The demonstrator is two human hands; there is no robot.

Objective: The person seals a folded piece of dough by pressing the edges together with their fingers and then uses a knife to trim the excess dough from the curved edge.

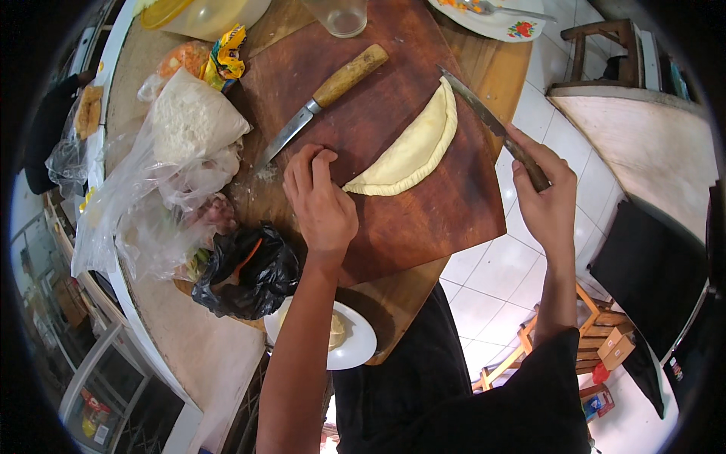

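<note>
A half-moon pastry of pale raw dough (408, 151) with a crimped edge lies slantwise on a reddish-brown wooden board (423, 234). My right hand (546, 185) grips a knife (484, 113) by its dark handle, the blade reaching along the pastry's upper right end. Whether the blade touches the dough I cannot tell. At the pastry's lower left tip rests my left hand (321, 200), its fingers loosely bent and a little apart, holding nothing visible. A second knife (325, 98) with a light wooden handle lies beyond it, pointing down to the left.
Left of the board sit a bag of white flour (193, 117), a yellow packet (225, 59) and a black plastic bag (249, 272). A white plate (355, 352) with dough is near my left forearm. A glass (346, 23) and a plate with a fork (491, 23) stand at the far side.
</note>
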